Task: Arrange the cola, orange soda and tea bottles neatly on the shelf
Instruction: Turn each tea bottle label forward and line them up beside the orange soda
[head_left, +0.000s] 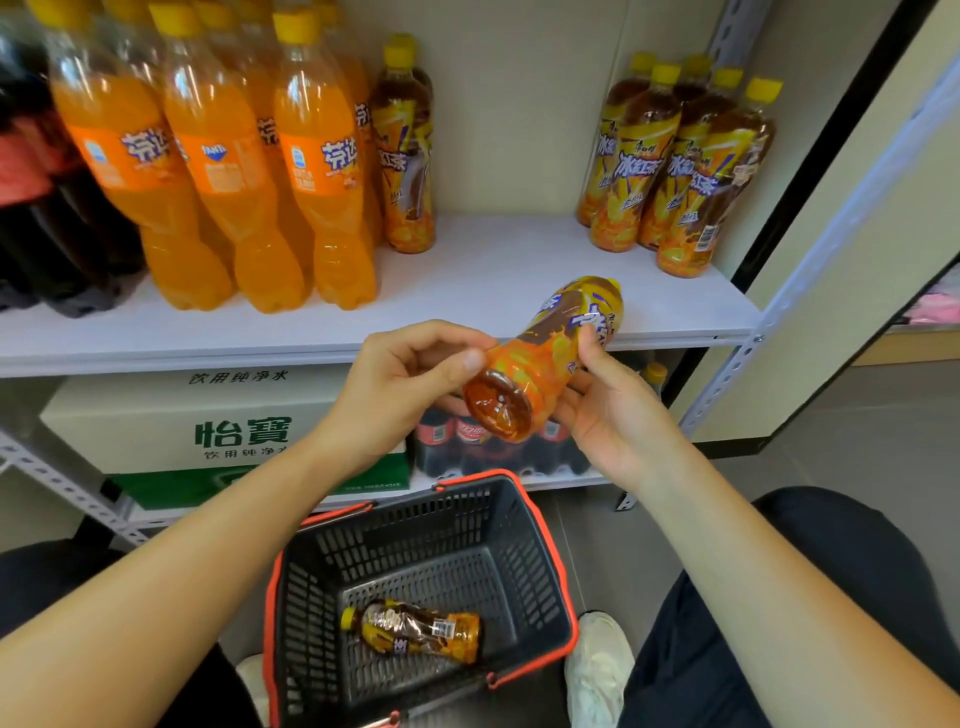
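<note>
The left hand (410, 384) pinches the tea bottle (545, 364) near its base and the right hand's (608, 415) fingers (592, 349) clasp its middle, cap aimed at the shelf (493, 270), seemingly to stand it there.

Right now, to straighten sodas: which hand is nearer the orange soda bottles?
Left. The left hand is below the orange soda bottles; the right hand is farther right.

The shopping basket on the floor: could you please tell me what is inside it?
One tea bottle lies on its side on the floor of the basket, yellow cap pointing left. The basket's nearest end is out of frame, so unseen.
</note>
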